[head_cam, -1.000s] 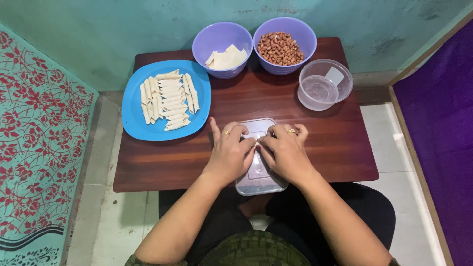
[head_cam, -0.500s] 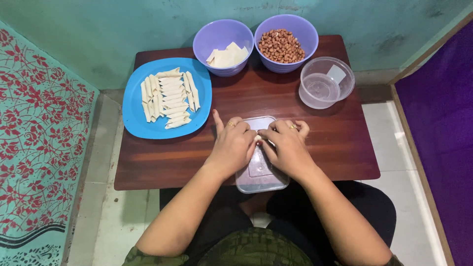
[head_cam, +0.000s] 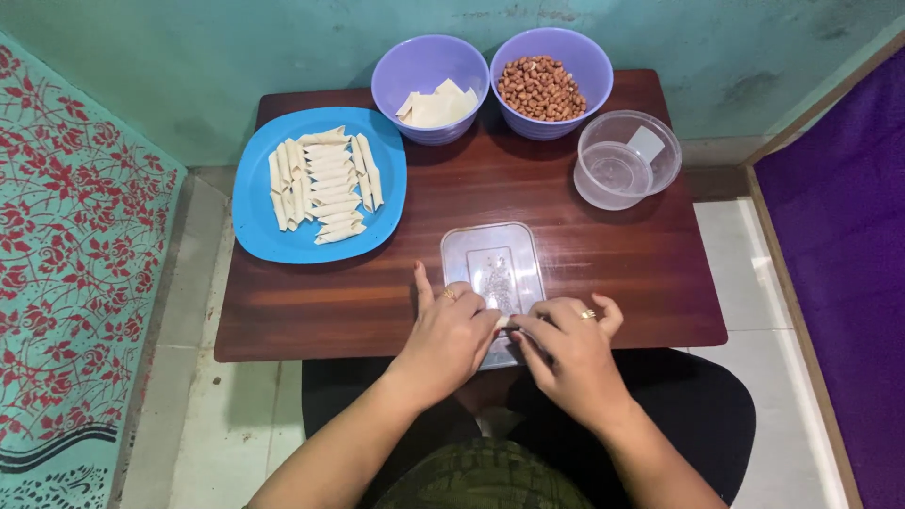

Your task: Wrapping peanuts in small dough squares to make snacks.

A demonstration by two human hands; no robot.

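The surface (head_cam: 603,254) is dark reddish-brown wood. A bright blue plate (head_cam: 259,212) carries pale cream rolls (head_cam: 323,184); two lilac bowls (head_cam: 424,71) sit beside clear containers (head_cam: 627,160). The teal cloth (head_cam: 75,283) bears red flowers.

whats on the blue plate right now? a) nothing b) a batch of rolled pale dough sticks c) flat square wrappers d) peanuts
b: the blue plate holds rows of pale rolled sticks; the peanuts and the flat wrappers sit in the two purple bowls behind it.
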